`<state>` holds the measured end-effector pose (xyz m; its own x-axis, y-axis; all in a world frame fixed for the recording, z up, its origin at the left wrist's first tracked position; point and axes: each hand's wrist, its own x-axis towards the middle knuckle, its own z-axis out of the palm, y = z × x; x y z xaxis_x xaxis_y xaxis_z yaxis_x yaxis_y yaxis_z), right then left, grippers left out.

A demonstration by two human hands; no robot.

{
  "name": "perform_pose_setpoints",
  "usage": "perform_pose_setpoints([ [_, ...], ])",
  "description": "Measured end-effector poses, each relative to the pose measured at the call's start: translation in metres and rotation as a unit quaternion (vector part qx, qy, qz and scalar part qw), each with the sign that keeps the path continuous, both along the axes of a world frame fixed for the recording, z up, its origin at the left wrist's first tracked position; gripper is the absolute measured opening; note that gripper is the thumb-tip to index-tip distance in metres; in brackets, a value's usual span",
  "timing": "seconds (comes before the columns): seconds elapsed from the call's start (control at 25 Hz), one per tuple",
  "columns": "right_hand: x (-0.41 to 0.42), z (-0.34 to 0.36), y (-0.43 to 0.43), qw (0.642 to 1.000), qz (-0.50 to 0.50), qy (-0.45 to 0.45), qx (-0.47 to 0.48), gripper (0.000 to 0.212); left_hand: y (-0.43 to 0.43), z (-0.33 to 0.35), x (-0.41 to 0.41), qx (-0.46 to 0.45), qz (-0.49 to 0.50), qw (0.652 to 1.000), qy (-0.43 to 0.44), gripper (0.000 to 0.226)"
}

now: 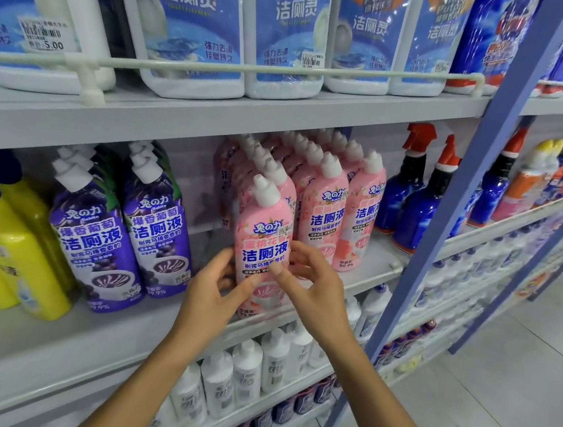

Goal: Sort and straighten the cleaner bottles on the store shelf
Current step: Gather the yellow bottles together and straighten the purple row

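Note:
A pink cleaner bottle with a white cap stands upright at the front edge of the middle shelf. My left hand grips its lower left side, thumb across the label. My right hand holds its right side, fingers curled on the label. Behind and to the right stand rows of matching pink bottles. Two rows of purple cleaner bottles stand to the left, with a gap between them and the pink ones.
Yellow bottles fill the far left. Blue spray bottles with red triggers stand right of the pink rows. Large white toilet-cleaner jugs sit on the shelf above behind a rail. White bottles line the shelf below. A blue upright post divides the bays.

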<state>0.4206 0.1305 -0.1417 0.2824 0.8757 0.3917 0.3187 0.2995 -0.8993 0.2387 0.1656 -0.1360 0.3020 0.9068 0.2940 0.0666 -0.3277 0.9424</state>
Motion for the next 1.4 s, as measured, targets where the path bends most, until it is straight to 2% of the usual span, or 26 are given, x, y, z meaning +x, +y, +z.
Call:
perform_pose_setpoints([
  [0.16,0.014,0.005,0.002,0.999,0.009,-0.036,-0.001,0.051,-0.002,-0.001,0.017,-0.009,0.043,0.999,0.007,0.029],
  [0.36,0.02,0.007,0.004,0.999,0.025,-0.042,-0.011,0.052,-0.004,0.003,0.015,-0.004,0.081,0.997,-0.008,0.034],
  [1.2,0.057,0.01,0.019,0.997,0.057,-0.06,0.002,0.048,-0.004,0.002,0.049,0.02,0.112,0.994,-0.003,0.026],
  [1.4,0.054,0.005,0.025,0.997,0.066,-0.029,0.015,0.048,0.001,-0.001,0.047,0.019,0.125,0.992,-0.001,0.026],
])
